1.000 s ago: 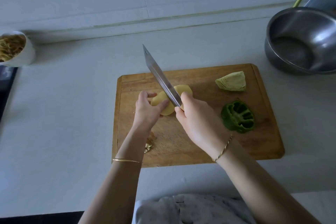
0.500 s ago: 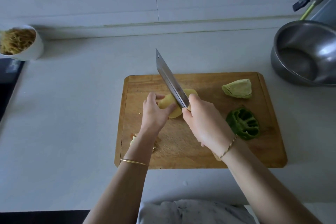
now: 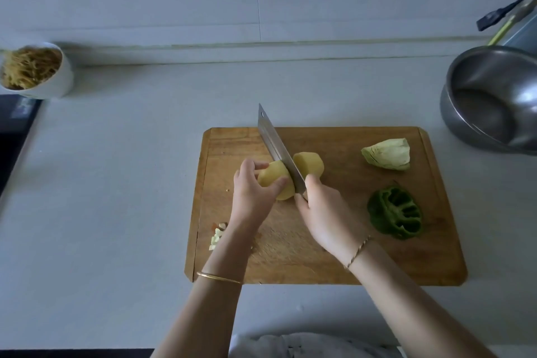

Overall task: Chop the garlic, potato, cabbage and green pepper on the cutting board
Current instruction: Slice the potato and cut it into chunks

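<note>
The potato (image 3: 274,180) lies in the left half of the board (image 3: 334,256), toward the far edge, its long axis running near-left to far-right, crosswise to the knife (image 3: 276,145). The blade stands in it, tip toward the far-left corner, with a piece on each side. The left hand (image 3: 252,197) grips the left piece. The right hand (image 3: 325,212) is wrapped round the handle, beside the loose right piece. Chopped garlic (image 3: 216,237) sits by the left edge; cabbage (image 3: 388,154) and pepper (image 3: 395,213) wait unchopped toward the right.
</note>
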